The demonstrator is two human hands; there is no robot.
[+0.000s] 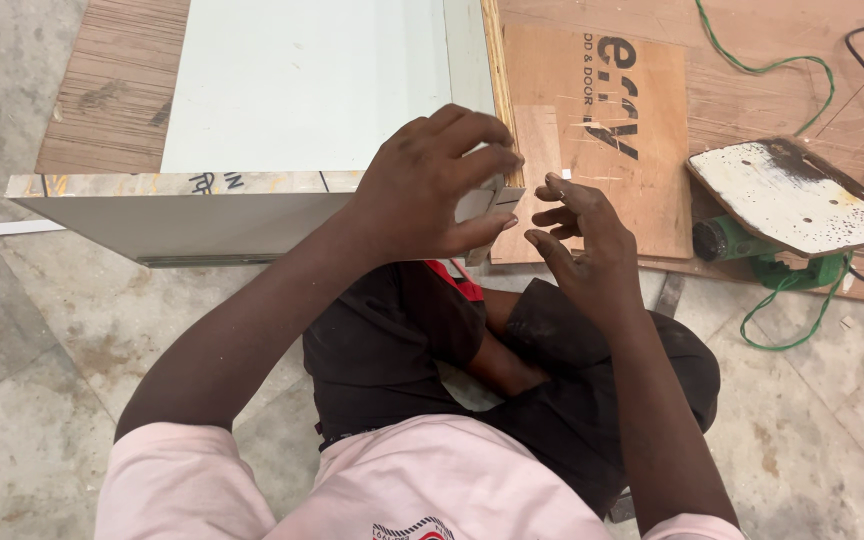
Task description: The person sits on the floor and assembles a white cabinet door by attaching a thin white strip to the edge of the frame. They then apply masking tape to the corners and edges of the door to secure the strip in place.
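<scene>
My left hand [432,185] grips the near right corner of a white laminated board box [302,90], with its fingers folded over a pale strip of edge tape [492,200] at that corner. My right hand [577,235] hovers just to the right of the corner, fingers curled and apart, holding nothing. I sit cross-legged on the floor in dark trousers and a pink shirt, with the box in front of my knees.
A brown plywood sheet [612,120] lies to the right of the box. A green power tool [782,215] with a white scuffed base plate rests on it at the right, with green and black cables [802,70] trailing. The floor is grey stone tile [42,350].
</scene>
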